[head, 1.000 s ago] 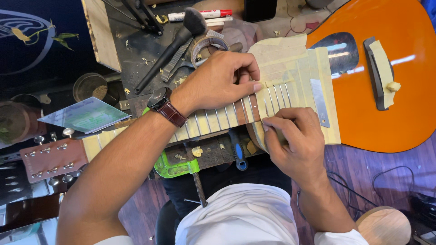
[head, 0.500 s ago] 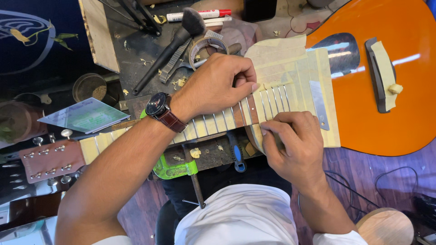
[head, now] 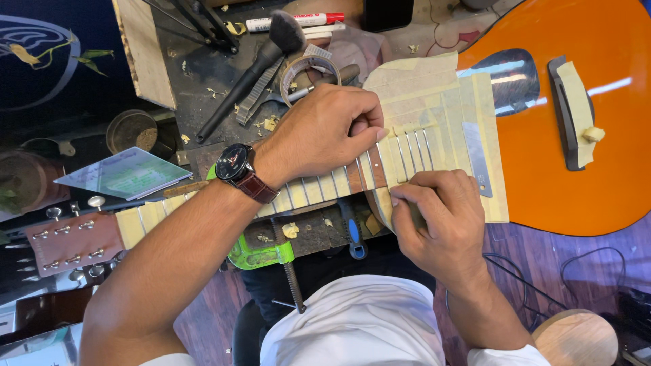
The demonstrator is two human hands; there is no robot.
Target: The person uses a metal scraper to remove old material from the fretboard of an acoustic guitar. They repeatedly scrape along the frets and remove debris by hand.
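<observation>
An orange acoustic guitar lies across the bench, neck to the left and headstock at the lower left. Pale masking tape covers the top around the fretboard, leaving the metal frets bare. My left hand, with a dark wristwatch, lies curled on the neck where it meets the body and presses down on it. My right hand is closed at the neck's near edge, thumb pinched against forefinger. What it pinches is hidden.
Behind the neck lie a black brush, a roll of tape, a red-capped marker and wood shavings. A green clamp and a blue-handled tool sit below the neck. A round tin and a wooden stool are nearby.
Both hands stay at the same frets. My right hand has shifted slightly toward me along the neck's near edge.
</observation>
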